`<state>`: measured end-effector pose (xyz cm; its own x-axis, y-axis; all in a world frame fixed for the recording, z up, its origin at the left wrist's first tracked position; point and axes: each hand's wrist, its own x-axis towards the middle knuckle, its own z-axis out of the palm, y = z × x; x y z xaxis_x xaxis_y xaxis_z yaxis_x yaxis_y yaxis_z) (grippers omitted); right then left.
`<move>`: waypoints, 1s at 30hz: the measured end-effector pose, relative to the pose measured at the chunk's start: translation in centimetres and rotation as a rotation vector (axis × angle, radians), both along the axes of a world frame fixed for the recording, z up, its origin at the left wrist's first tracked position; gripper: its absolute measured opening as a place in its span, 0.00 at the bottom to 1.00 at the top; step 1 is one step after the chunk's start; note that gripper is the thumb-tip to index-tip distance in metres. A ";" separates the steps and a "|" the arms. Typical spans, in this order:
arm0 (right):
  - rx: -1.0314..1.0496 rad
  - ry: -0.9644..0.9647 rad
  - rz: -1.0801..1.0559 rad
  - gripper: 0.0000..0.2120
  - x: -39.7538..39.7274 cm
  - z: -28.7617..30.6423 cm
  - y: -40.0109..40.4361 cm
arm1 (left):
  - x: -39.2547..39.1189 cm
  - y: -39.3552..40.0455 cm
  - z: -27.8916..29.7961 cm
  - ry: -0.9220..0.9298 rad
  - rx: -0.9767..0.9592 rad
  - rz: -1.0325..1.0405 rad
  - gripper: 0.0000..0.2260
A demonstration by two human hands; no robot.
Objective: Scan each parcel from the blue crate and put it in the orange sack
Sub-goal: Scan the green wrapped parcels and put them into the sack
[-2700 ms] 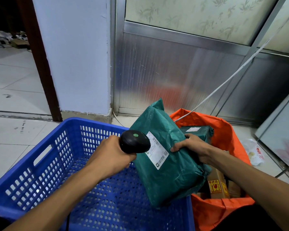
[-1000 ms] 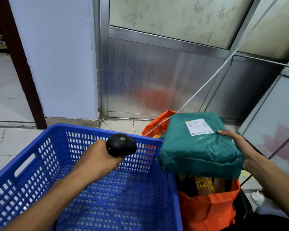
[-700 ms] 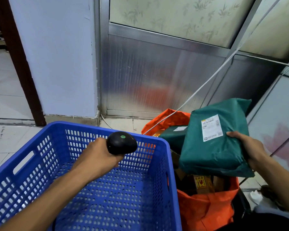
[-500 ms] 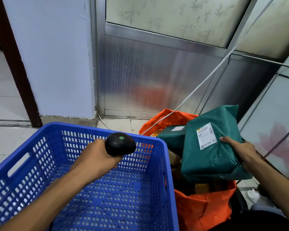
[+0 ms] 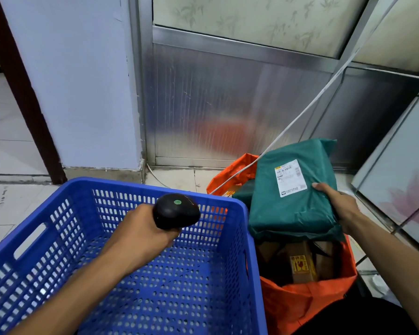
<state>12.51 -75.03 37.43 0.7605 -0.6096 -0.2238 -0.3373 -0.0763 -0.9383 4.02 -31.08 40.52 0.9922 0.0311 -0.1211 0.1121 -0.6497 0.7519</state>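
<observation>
My right hand point(image 5: 339, 209) grips the right edge of a green plastic parcel point(image 5: 290, 209) with a white label, held flat over the mouth of the orange sack point(image 5: 300, 303). Cardboard boxes point(image 5: 300, 264) and another green parcel point(image 5: 242, 192) lie inside the sack. My left hand point(image 5: 140, 235) holds a black barcode scanner point(image 5: 176, 210) with a green dot above the blue crate point(image 5: 248, 238). No parcel shows inside the crate.
A white cord point(image 5: 300, 112) runs diagonally from the sack up to the right. A metal-framed partition point(image 5: 228, 105) stands behind the sack and a white pillar point(image 5: 70, 81) behind the crate. Glass panels point(image 5: 402, 180) close the right side.
My right hand carried the green parcel from the crate, rightwards over the sack, and has lowered it flatter onto the sack's mouth. My left hand with the scanner stayed over the crate.
</observation>
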 end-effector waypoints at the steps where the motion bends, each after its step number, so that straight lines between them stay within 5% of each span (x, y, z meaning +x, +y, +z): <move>1: -0.005 0.024 -0.002 0.35 0.2 -0.1 -0.1 | 0.0 0.1 0.0 0.004 -0.002 0.005 0.09; 10: 0.033 0.236 0.124 0.39 0.1 -3.5 -3.6 | 0.2 0.6 -0.5 0.018 0.002 0.033 0.09; 14: -0.467 0.274 0.247 0.20 0.2 -5.1 -2.8 | 0.3 0.2 -0.7 0.017 -0.012 0.037 0.11; 18: -0.932 0.410 0.323 0.21 0.8 -4.5 -0.8 | 0.3 -0.1 -0.6 0.022 0.010 0.025 0.12; 23: -1.199 0.502 0.451 0.30 0.7 -3.8 2.8 | 0.2 0.2 -0.4 0.009 0.009 0.038 0.09; 25: -1.164 0.307 0.486 0.31 0.5 -3.3 4.7 | 0.1 0.6 -0.2 0.000 0.018 0.044 0.10; 27: -0.885 0.092 0.623 0.27 -0.3 -2.2 8.3 | 0.1 0.9 0.0 -0.004 0.029 0.059 0.10; 30: -0.671 0.137 1.057 0.21 -2.5 -0.9 14.3 | 0.1 1.4 0.1 -0.013 0.044 0.084 0.09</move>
<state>9.99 -60.72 36.50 0.9405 0.2573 -0.2221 0.0878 -0.8150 -0.5727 4.10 -29.72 40.61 0.9873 0.1197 -0.1047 0.1582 -0.6711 0.7243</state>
